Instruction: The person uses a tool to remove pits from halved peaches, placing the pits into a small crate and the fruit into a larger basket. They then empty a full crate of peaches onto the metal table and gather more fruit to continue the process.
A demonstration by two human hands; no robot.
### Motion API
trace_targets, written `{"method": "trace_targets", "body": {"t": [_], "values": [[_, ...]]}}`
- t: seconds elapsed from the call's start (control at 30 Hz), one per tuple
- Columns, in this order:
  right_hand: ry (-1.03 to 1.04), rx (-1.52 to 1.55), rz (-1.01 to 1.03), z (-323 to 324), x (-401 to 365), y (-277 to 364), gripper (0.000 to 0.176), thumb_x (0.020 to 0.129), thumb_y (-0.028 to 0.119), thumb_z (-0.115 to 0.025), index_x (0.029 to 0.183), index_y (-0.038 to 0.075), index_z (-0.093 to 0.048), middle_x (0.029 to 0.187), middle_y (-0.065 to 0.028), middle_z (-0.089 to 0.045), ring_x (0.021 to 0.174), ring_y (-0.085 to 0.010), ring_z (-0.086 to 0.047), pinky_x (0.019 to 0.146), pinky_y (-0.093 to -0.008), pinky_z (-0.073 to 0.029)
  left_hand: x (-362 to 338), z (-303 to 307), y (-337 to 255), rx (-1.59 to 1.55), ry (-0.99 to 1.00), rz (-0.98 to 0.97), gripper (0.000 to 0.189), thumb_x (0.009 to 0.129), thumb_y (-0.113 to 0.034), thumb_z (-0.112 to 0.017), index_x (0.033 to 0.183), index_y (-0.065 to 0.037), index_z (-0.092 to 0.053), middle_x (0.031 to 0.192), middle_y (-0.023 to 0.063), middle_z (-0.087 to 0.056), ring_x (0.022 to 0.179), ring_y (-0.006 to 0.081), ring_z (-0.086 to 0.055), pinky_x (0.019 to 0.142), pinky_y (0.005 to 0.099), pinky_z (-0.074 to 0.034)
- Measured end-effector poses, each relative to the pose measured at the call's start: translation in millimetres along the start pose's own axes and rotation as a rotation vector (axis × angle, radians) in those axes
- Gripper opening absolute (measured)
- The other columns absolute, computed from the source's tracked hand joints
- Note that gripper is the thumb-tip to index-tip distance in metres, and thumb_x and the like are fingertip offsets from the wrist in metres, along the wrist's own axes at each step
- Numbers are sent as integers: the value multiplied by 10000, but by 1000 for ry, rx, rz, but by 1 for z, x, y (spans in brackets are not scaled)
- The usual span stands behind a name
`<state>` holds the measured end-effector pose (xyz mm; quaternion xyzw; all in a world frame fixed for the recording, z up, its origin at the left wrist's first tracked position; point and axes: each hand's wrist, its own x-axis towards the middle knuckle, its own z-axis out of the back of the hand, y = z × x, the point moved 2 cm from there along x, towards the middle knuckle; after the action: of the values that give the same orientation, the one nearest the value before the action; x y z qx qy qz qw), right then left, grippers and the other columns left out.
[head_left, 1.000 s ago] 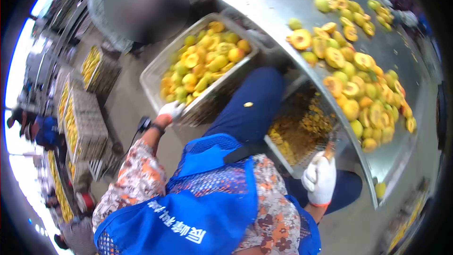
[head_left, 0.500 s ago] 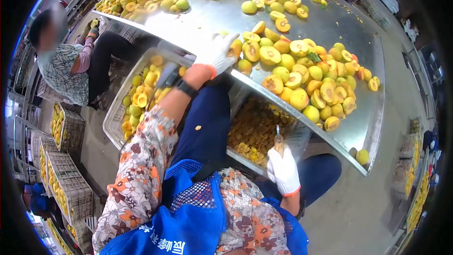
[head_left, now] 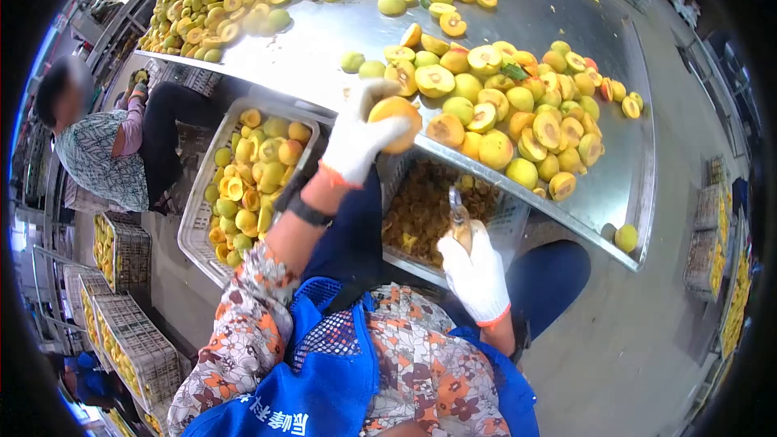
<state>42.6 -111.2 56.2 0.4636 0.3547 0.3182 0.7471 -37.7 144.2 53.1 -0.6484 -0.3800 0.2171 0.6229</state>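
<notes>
My left hand (head_left: pixel 356 133), in a white knit glove, grips a peach half (head_left: pixel 396 120) just off the near edge of the metal table (head_left: pixel 550 214). My right hand (head_left: pixel 476 271), gloved likewise, is closed around a pitting tool (head_left: pixel 460 222) with a wooden handle; its metal tip points up and away from me. A pile of cut peaches (head_left: pixel 526 105) lies on the table beside my left hand, many with the pit showing. Below the tool, a bin (head_left: pixel 511 231) holds brown-yellow scraps. A white crate (head_left: pixel 194 222) of peach halves stands left of my knee.
A larger peach heap (head_left: pixel 218 0) covers the table's far left. One loose peach (head_left: pixel 626 238) sits at the right corner near the raised rim. A co-worker (head_left: pixel 105 146) sits at the left. Stacked crates (head_left: pixel 142 344) of fruit stand lower left, more crates (head_left: pixel 704 275) at right.
My left hand has drawn back from the pile toward me, now holding a peach half. My right hand with the pitting tool has shifted slightly left and up. The view has shifted a little.
</notes>
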Motion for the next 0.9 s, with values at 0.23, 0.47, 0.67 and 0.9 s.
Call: {"method": "trace_targets", "body": {"t": [0.23, 0.47, 0.67, 0.9], "values": [[-87, -123, 193, -16, 1, 15, 346, 973, 242, -674, 1191, 15, -528, 847, -299, -664, 825, -501, -672, 649, -534, -538, -66, -52, -8, -363, 112, 280, 274, 1019, -237, -535, 1173, -17, -586, 1020, 150, -675, 911, 205, -672, 821, 313, -548], [-103, -210, 164, -20, -3, 5, 385, 994, 255, -631, 1230, -12, -483, 845, -356, -644, 826, -545, -640, 656, -581, -517, -82, -66, -8, -121, 25, 186, 293, 1091, -245, -445, 1233, -29, -584, 1112, 121, -671, 988, 174, -650, 898, 313, -537], [-98, -143, 147, -24, -7, 3, 405, 1000, 253, -613, 1235, -48, -475, 817, -364, -631, 816, -564, -627, 641, -578, -508, -94, -71, -15, 137, 13, 54, 258, 1091, -197, -454, 1237, -35, -591, 1129, 59, -644, 1045, 110, -584, 953, 285, -484], [-9, -192, 336, -21, -12, -16, 406, 1004, 254, -605, 1245, -51, -486, 794, -357, -626, 819, -564, -630, 633, -572, -507, -94, -69, -11, 110, 52, 139, 270, 1101, -214, -432, 1169, -34, -621, 1076, 53, -643, 981, 102, -581, 903, 278, -489]]}}
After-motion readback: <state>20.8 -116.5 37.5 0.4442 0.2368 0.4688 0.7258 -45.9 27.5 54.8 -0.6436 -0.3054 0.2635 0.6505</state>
